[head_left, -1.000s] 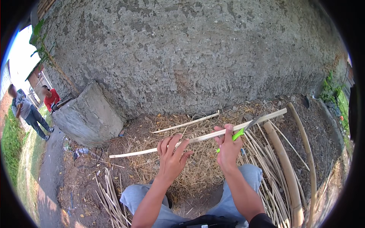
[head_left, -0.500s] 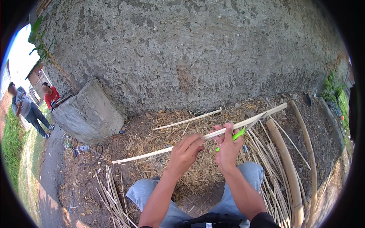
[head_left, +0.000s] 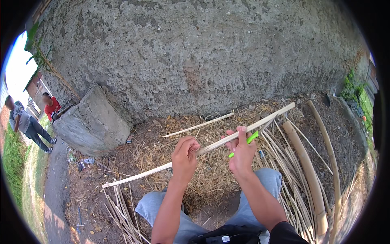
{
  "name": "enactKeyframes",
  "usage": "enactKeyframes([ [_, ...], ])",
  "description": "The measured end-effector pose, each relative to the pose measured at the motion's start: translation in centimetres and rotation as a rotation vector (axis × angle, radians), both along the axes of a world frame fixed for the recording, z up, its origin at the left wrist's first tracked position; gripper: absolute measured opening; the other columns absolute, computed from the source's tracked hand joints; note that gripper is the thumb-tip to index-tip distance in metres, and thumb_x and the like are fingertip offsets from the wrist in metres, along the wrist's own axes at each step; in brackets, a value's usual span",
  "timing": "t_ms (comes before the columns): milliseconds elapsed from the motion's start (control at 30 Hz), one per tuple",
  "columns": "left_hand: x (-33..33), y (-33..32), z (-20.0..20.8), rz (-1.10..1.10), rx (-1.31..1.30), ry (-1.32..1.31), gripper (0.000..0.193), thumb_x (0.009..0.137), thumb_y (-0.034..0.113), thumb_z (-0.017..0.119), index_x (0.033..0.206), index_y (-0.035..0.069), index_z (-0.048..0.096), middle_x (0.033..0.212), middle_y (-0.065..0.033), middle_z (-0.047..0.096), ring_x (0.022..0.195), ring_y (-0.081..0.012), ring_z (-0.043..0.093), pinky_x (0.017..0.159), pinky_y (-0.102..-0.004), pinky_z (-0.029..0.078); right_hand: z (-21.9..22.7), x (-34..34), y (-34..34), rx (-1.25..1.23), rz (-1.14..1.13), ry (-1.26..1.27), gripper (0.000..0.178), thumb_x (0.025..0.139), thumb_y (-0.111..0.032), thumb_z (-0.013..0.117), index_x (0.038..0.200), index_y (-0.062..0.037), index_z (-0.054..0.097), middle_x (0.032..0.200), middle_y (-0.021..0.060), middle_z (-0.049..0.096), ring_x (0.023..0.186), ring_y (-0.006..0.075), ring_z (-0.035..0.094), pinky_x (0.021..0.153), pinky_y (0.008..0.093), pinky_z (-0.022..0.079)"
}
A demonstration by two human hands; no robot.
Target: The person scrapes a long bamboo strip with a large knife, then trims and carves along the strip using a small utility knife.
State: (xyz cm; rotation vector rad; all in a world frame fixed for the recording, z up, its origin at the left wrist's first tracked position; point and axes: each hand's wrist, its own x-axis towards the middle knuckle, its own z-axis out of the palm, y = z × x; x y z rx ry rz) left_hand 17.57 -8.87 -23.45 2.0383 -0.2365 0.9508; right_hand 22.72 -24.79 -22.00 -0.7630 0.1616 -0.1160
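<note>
Shavings [head_left: 211, 173] are lying below, remainder unclear; we're clasping strip [head_left: 268, 118] and knife [head_left: 252, 137] in right grip [head_left: 243, 153], curling left grip [head_left: 184, 157], hold unclear.

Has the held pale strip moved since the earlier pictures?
Yes, the pale strip has shifted left, its right end now farther from the top of the slender curved pole.

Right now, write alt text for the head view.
A person's right hand holds a long pale strip and a green-handled knife; the left hand hides part of the strip. More strips lie near a rough grey wall.
</note>
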Motion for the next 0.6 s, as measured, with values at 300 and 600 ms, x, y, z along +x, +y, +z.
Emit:
enactKeyframes([
  [300, -0.35, 0.95, 0.39, 0.157, -0.183, 0.251, 0.024, 0.096, 0.019, 0.065, 0.111, 0.001, 0.069, 0.113, -0.0142, 0.068, 0.087, -0.0252, 0.068, 0.072, -0.0358, 0.055, -0.1, 0.26, -0.22, 0.002, -0.012, -0.018, 0.024, 0.104, -0.02, 0.051, 0.102, 0.0039, 0.053, 0.081, 0.0159, 0.064, 0.047, 0.0081, 0.043, 0.079, 0.0419, 0.063],
  [600, -0.59, 1.02, -0.02, -0.11, -0.132, 0.428, 0.016, 0.084, 0.004, 0.076, 0.099, 0.0, 0.073, 0.099, -0.0106, 0.071, 0.087, -0.0166, 0.068, 0.073, -0.0284, 0.056, -0.17, 0.22, -0.13, 0.007, -0.015, -0.043, 0.024, 0.105, -0.02, 0.049, 0.102, 0.0034, 0.052, 0.08, 0.0154, 0.063, 0.045, 0.0077, 0.04, 0.077, 0.0423, 0.063],
])
